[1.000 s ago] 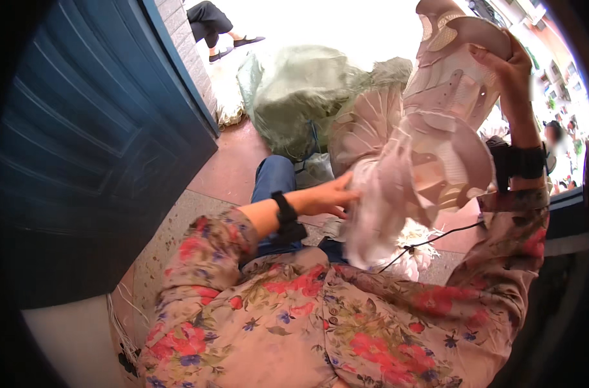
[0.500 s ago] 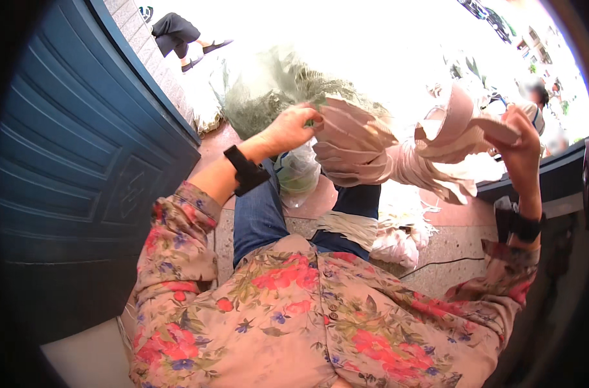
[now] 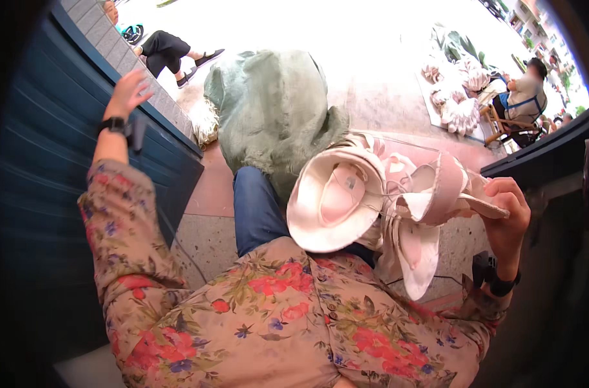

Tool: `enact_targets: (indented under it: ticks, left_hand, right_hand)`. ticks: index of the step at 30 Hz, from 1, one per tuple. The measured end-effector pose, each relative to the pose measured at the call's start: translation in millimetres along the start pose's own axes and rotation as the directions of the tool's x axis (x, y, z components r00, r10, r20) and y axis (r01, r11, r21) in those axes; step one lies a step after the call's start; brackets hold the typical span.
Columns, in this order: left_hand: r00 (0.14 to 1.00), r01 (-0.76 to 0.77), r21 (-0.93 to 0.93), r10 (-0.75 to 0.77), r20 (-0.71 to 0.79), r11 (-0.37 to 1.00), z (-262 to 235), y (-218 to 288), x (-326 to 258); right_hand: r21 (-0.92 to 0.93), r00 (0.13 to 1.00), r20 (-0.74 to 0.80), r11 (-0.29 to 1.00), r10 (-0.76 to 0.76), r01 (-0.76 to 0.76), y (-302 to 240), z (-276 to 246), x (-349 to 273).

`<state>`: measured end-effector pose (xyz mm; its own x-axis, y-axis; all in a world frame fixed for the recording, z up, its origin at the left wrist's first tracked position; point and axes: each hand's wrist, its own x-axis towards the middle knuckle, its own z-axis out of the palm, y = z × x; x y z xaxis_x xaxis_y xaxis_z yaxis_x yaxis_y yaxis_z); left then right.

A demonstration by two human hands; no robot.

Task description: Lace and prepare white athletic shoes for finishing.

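Observation:
My right hand grips the outer end of a bundle of pale pink and white cloth pieces, which look like shoe uppers. Thin strings run among them. The bundle spreads over my right leg; at its left end an oval white piece with a pink middle opening faces up. My left hand is raised at the far left, in front of the blue door, its fingers apart and holding nothing. A large grey-green sack stands just beyond my left knee.
The blue ridged door stands along my left side. Beyond it a person sits with crossed legs. At the far right another person sits on a wooden chair, beside white bundles lying on a sheet. A thin cord hangs by my left sleeve.
My left hand has let go of the bundle's left end and swung up and left. The bundle has dropped lower and nearer my body, still in my right hand. The view has shifted.

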<state>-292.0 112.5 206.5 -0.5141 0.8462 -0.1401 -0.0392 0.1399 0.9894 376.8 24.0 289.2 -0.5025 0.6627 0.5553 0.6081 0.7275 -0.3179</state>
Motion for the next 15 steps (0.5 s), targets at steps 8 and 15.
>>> enact_targets:
  ticks: [8,15]
  left_hand:
    - [0.953,0.115,0.317,-0.195,0.233,0.942,73,-95,-74]
    - [0.32,-0.822,-0.026,0.5,0.805,0.569,287,-107,-123]
  right_hand:
    - [-0.012,1.0,-0.018,1.0,-0.012,0.011,6,27,45]
    - [0.056,0.982,0.078,0.984,-0.171,0.167,-11,25,38]
